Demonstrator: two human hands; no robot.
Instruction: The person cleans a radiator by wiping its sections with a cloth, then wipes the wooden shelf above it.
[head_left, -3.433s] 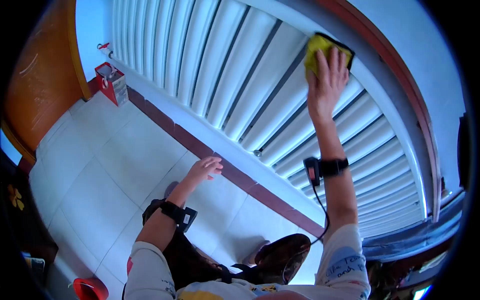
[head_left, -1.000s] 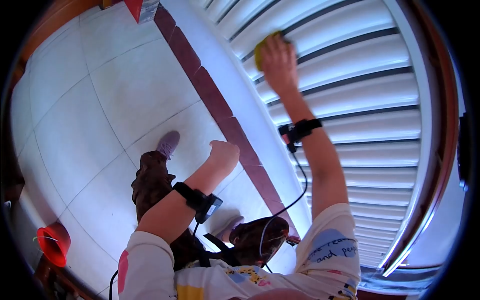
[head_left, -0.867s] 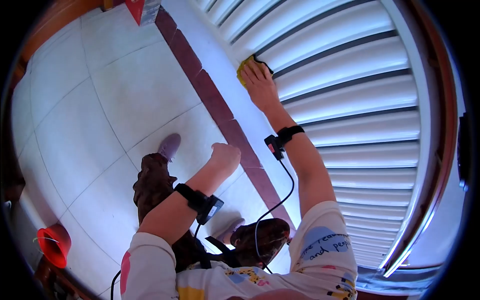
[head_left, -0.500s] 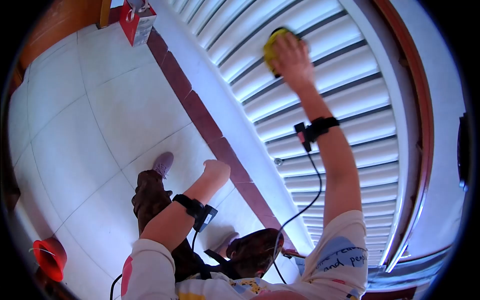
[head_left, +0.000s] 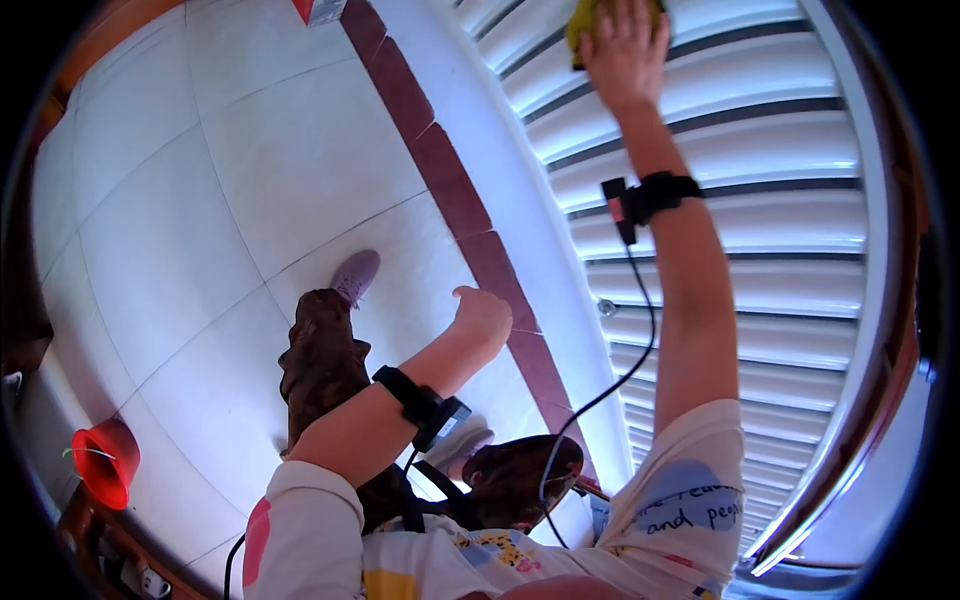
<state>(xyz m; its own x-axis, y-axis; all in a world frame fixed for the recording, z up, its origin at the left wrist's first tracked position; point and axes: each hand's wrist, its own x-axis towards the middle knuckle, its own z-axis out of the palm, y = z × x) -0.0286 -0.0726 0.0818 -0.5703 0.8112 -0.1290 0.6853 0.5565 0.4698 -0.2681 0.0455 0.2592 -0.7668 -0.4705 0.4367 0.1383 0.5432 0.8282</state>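
Observation:
At the top of the view my right hand (head_left: 628, 60) lies over a yellow cloth (head_left: 583, 30) with dark edges, fingers spread across it. The cloth is pressed to the white slatted radiator (head_left: 700, 240), and the frame's top edge cuts part of it off. My left hand (head_left: 485, 320) hangs lower down above the floor, beside the dark red tile border, curled closed with the thumb showing. Nothing is seen in it. Each wrist wears a black strap with a small box and a cable.
A red bucket-like container (head_left: 105, 463) stands at the lower left on the pale tiled floor (head_left: 300, 150). Part of a red and grey bag (head_left: 320, 10) shows at the top. A dark red tile border (head_left: 455, 180) runs along the radiator's base. A cable (head_left: 640, 360) hangs from the right wrist.
The camera view has shifted, so the floor and radiator sit further right and the bag is mostly out of frame. My right hand with the cloth appears higher in the view.

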